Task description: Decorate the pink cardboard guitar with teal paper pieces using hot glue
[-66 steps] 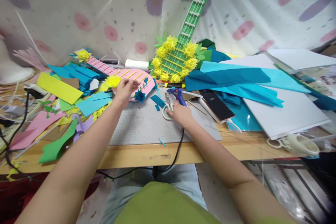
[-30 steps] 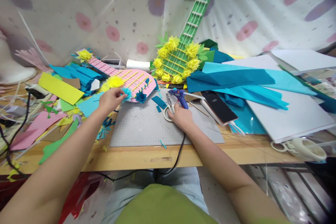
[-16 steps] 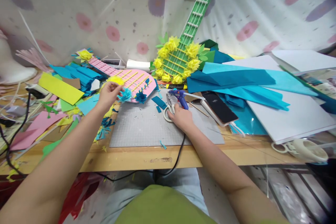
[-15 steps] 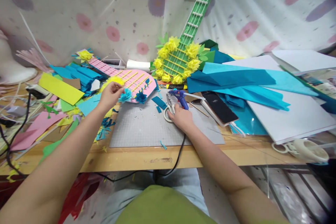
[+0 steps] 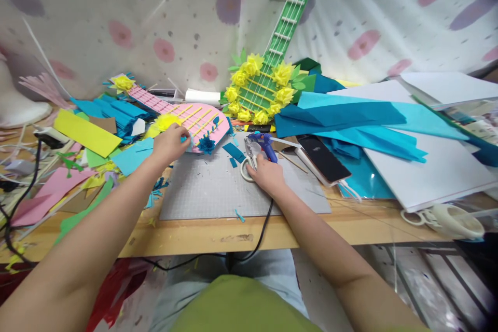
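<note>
On the left of the grey cutting mat (image 5: 210, 192) lies a pink paper guitar (image 5: 194, 114) with yellow strings, a yellow flower and a dark blue flower (image 5: 206, 143). My left hand (image 5: 171, 142) is at its lower edge, fingers closed over a light blue paper flower that is mostly hidden behind them. My right hand (image 5: 268, 172) rests on the mat, its fingers around the white handles of the scissors (image 5: 246, 171). Just beyond it lies a blue glue gun (image 5: 265, 141), close to the knuckles.
A green paper guitar (image 5: 286, 26) with yellow flowers leans against the curtain. Blue crepe paper (image 5: 338, 116), a phone (image 5: 324, 158) and white sheets (image 5: 428, 176) are on the right. Paper scraps (image 5: 87, 132) crowd the left. A black cord (image 5: 264, 228) hangs over the table edge.
My left hand has moved right and slightly down, from beside the light blue flower to over it. My right hand stays at the scissors. The view has shifted slightly.
</note>
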### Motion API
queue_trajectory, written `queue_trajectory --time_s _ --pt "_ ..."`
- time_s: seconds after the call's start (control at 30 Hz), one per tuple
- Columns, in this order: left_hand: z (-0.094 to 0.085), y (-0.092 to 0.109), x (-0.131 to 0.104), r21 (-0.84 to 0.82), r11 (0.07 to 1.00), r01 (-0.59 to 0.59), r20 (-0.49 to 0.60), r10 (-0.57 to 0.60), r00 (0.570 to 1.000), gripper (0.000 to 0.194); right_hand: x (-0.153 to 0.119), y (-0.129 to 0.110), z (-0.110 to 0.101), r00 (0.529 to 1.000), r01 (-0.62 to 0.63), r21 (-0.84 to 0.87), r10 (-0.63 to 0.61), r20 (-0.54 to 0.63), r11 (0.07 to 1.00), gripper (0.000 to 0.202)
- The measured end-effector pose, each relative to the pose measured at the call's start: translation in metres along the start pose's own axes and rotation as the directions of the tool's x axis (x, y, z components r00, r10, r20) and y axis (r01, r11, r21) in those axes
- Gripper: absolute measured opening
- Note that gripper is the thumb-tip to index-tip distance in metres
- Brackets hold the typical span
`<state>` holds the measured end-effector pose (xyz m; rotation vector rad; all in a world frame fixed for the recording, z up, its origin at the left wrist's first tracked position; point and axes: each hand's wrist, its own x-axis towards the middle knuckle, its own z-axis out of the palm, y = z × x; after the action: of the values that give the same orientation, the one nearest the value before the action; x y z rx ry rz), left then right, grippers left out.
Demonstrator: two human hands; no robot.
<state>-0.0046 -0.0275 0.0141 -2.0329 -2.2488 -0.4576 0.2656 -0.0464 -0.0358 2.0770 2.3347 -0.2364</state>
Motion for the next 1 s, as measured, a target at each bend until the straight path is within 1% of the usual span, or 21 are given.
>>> queue_trajectory --time_s 0.07,0.1,0.13,0.17,0.2,0.27,0.3,0.37,0.47,0.57,0.67,0.7,0.77,0.83,0.87,0.9,0.93,1.0 --pt "0.002 0.004 0.001 -0.139 0.989 0.043 -0.075 -0.054 0.996 0.014 0.000 0.000 0.000 1.000 -0.003 0.008 0.003 0.002 1.000 0.044" --pt "0.004 0.008 0.001 -0.200 0.979 0.037 -0.106 -0.059 0.993 0.014 0.000 0.000 0.000 1.000 -0.003 0.012 0.003 0.002 1.000 0.044" --pt "0.007 0.013 0.001 -0.249 0.969 0.007 -0.128 -0.040 0.991 0.013 0.000 0.000 0.000 1.000 -0.003 0.015 0.003 0.001 1.000 0.044" --pt "0.012 0.018 -0.001 -0.274 0.961 -0.046 -0.139 0.008 0.990 0.013 0.000 0.000 0.000 1.000 -0.003 0.016 0.003 -0.002 1.000 0.043" --pt "0.017 0.024 -0.003 -0.273 0.955 -0.118 -0.139 0.082 0.987 0.012 0.000 0.000 0.000 1.000 -0.003 0.016 0.003 -0.006 1.000 0.042" --pt "0.028 0.036 -0.010 -0.218 0.956 -0.197 -0.148 0.167 0.975 0.015 0.000 0.001 0.001 1.000 -0.001 0.015 0.001 -0.012 1.000 0.041" --pt "0.033 0.042 -0.014 -0.185 0.959 -0.217 -0.129 0.195 0.972 0.017 0.000 0.001 0.001 1.000 0.000 0.015 0.000 -0.016 1.000 0.041" --pt "0.042 0.051 -0.022 -0.138 0.964 -0.228 -0.115 0.213 0.970 0.020 0.000 0.002 0.002 1.000 0.004 0.014 -0.003 -0.020 1.000 0.042" --pt "0.050 0.061 -0.029 -0.108 0.951 -0.288 -0.111 0.276 0.955 0.026 0.000 0.001 0.002 1.000 0.010 0.002 -0.010 -0.016 1.000 0.042" --pt "0.053 0.069 -0.033 -0.156 0.918 -0.365 -0.108 0.352 0.930 0.027 0.000 0.001 0.001 1.000 0.008 -0.003 -0.008 -0.018 1.000 0.041" --pt "0.057 0.076 -0.039 -0.300 0.861 -0.409 -0.129 0.389 0.912 0.024 -0.001 0.001 0.002 1.000 0.006 0.002 -0.006 -0.029 1.000 0.042" --pt "0.058 0.078 -0.042 -0.370 0.840 -0.397 -0.144 0.370 0.918 0.023 -0.001 0.001 0.002 1.000 0.005 0.005 -0.005 -0.030 1.000 0.043" --pt "0.061 0.080 -0.050 -0.526 0.788 -0.320 -0.173 0.269 0.947 0.021 -0.002 0.002 0.003 1.000 0.006 0.012 -0.005 -0.030 1.000 0.044" --pt "0.065 0.078 -0.061 -0.671 0.714 -0.198 -0.175 0.107 0.979 0.018 -0.005 0.003 0.004 0.999 0.008 0.019 -0.007 -0.042 1.000 0.044" --pt "0.068 0.077 -0.066 -0.726 0.675 -0.130 -0.158 0.020 0.987 0.016 -0.006 0.003 0.004 0.998 0.013 0.020 -0.012 -0.059 1.000 0.043" --pt "0.070 0.074 -0.071 -0.776 0.628 -0.063 -0.119 -0.047 0.992 0.015 -0.007 0.003 0.004 0.996 0.023 0.022 -0.021 -0.083 0.999 0.041" --pt "0.073 0.072 -0.076 -0.820 0.573 0.008 -0.052 -0.089 0.995 0.014 -0.008 0.003 0.004 0.993 0.038 0.026 -0.035 -0.112 0.999 0.039" --pt "0.077 0.065 -0.082 -0.882 0.443 0.157 0.088 -0.173 0.981 0.017 -0.010 0.001 0.004 0.982 0.081 0.047 -0.072 -0.172 0.996 0.034"
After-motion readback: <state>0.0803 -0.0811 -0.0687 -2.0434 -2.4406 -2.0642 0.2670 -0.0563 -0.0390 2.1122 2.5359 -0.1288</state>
